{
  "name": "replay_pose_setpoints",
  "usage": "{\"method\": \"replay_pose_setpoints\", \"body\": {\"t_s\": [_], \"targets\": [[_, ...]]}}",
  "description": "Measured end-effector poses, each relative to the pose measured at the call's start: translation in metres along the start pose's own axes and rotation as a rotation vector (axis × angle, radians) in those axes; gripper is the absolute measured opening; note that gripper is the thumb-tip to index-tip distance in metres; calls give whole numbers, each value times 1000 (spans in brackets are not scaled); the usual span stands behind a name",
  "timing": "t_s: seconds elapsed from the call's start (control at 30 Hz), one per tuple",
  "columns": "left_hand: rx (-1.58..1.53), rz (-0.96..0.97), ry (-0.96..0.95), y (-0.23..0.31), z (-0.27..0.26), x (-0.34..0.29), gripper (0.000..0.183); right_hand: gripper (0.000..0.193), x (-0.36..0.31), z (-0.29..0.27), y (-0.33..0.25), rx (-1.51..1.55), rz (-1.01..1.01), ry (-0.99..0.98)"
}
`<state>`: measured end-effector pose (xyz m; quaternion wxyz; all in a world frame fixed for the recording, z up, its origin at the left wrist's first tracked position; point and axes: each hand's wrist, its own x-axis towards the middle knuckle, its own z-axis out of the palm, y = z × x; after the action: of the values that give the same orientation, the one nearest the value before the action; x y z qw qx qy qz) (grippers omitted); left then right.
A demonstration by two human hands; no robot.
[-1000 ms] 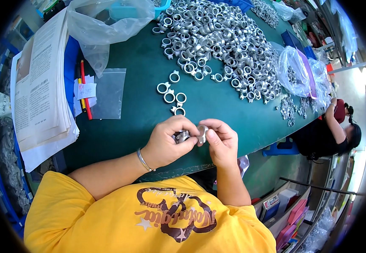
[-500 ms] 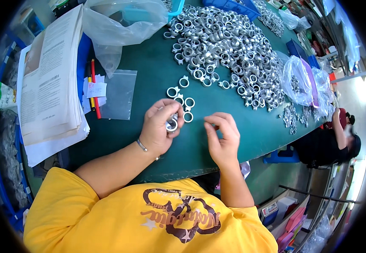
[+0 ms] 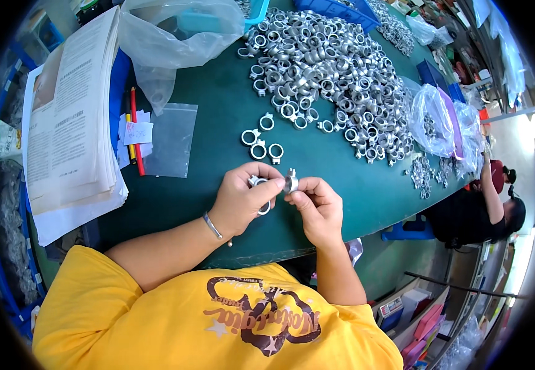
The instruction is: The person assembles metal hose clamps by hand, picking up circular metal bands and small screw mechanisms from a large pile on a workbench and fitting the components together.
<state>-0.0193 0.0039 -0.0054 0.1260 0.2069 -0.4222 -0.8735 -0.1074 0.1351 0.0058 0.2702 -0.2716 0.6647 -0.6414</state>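
Between my hands stands a small metal ring clamp, edge-on, with a lug at its top. My right hand pinches it between thumb and fingertips. My left hand is closed around more metal rings in its curled fingers, its thumb reaching to the pinched clamp. How many rings the left hand holds is partly hidden. Just beyond my hands, several loose ring clamps lie on the green table. Farther back spreads a large heap of the same clamps.
At left are a stack of printed papers, red and yellow pens and a clear zip bag. A plastic bag lies behind them. Smaller metal parts sit at the right edge, where another person is farther off.
The nearest loose clamp has left the table. My right hand, empty before, has moved left to meet my left hand and now pinches a clamp.
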Motion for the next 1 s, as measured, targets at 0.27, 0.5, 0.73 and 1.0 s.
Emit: {"method": "replay_pose_setpoints", "body": {"t_s": [0.27,0.5,0.73,1.0], "targets": [[260,76,-137,4,3,-5,9,16,4,-5,-1,-588,-648,16],[353,242,-165,0,2,-5,9,6,-3,-4,2,-128,-266,114],[512,423,-181,-2,4,-5,11,15,-1,-13,-2,271,57,-47],[458,340,-184,-7,4,-7,13,15,-3,-10,2,253,-44,-69]]}}
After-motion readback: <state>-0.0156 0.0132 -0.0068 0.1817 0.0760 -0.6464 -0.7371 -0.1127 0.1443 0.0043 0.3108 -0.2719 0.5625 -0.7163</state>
